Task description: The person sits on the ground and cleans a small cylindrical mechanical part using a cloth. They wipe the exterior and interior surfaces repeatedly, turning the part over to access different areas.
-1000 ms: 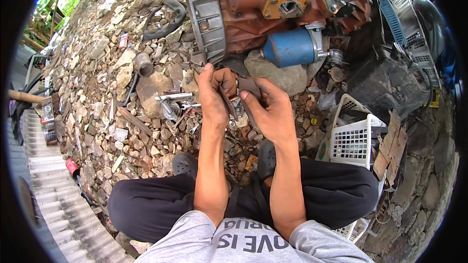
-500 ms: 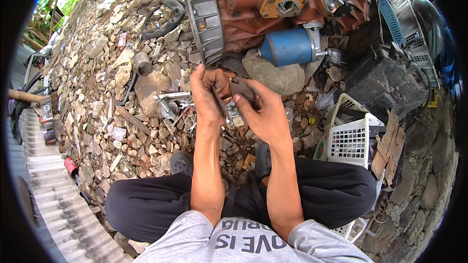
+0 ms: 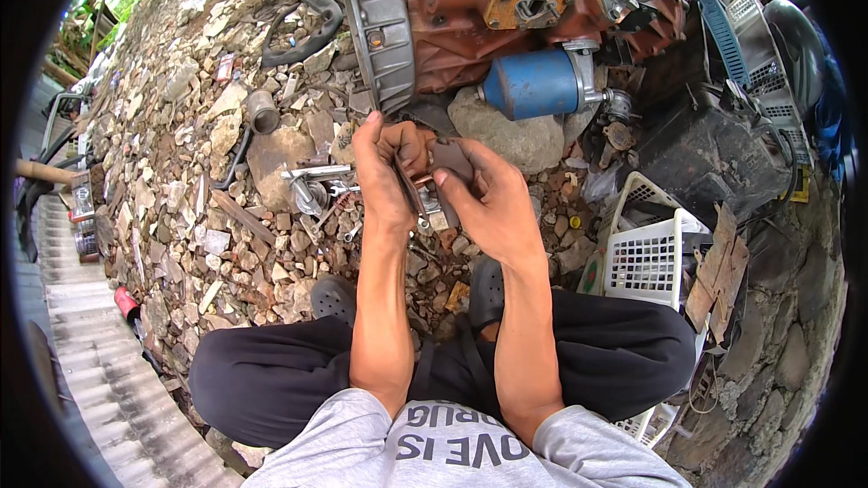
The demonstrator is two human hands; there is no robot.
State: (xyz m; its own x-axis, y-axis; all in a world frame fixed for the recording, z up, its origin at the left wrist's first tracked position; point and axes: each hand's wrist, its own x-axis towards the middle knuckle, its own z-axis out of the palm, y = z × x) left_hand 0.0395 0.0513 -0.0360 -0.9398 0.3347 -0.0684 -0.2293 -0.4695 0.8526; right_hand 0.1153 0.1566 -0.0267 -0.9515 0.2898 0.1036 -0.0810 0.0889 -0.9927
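My two hands are close together above the stony ground, in front of the engine. My left hand is closed around a thin, dark flat piece, seen nearly edge-on, with its lower end showing by the wrist. Between the thumb and fingers of my right hand is a dark brown sheet-like piece, its upper part bent over the fingers. The two pieces meet or nearly meet; fingers hide the contact. Behind my left hand lie wrenches and a round metal part on the stones.
A reddish-brown engine block with a blue cylindrical filter stands ahead, near a big rock. White plastic baskets and a black box-shaped part are at right. Corrugated sheet borders the left.
The brown sheet in my right hand has turned a little, so more of its face shows. My left hand keeps its grip, and both hands have barely shifted.
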